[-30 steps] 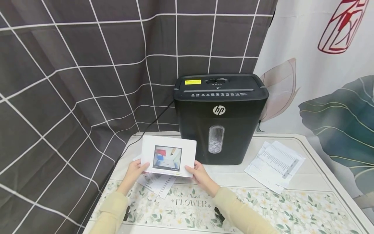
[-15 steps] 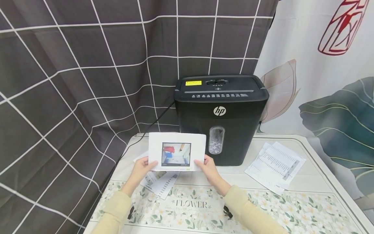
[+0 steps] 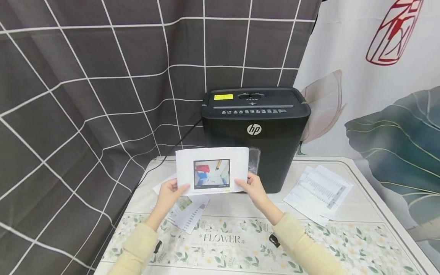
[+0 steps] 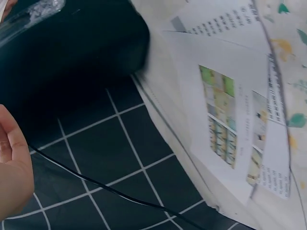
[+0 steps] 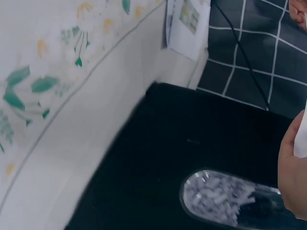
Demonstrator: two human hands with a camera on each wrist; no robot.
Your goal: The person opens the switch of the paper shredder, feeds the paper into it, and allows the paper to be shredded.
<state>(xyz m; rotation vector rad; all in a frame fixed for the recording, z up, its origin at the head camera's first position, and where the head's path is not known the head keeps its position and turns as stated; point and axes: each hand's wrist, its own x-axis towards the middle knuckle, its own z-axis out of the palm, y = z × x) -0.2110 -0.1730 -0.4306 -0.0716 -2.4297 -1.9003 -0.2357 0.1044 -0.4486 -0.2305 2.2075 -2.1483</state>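
Note:
A white sheet of paper (image 3: 185,164) with a printed colour picture is held up in front of the black HP paper shredder (image 3: 227,133). My left hand (image 3: 170,194) pinches its lower left corner, thumb on the front. At the lower right corner my right hand (image 3: 253,190) pinches it the same way. The sheet covers part of the shredder's front and its clear window (image 3: 254,160). In the right wrist view, paper shreds (image 5: 216,194) show behind that window. My left hand (image 4: 14,167) is only partly visible at the edge of the left wrist view.
Printed sheets (image 3: 189,217) lie on the table below the held paper. Another stack of printed sheets (image 3: 319,193) lies to the shredder's right. A black cord (image 3: 161,163) runs from the shredder down the left side. Behind stands a dark grid curtain (image 3: 137,57).
Both hands have carried the sheet up and to the right, closer to the shredder. It now overlaps the shredder's window, and more of the printed sheets beneath shows.

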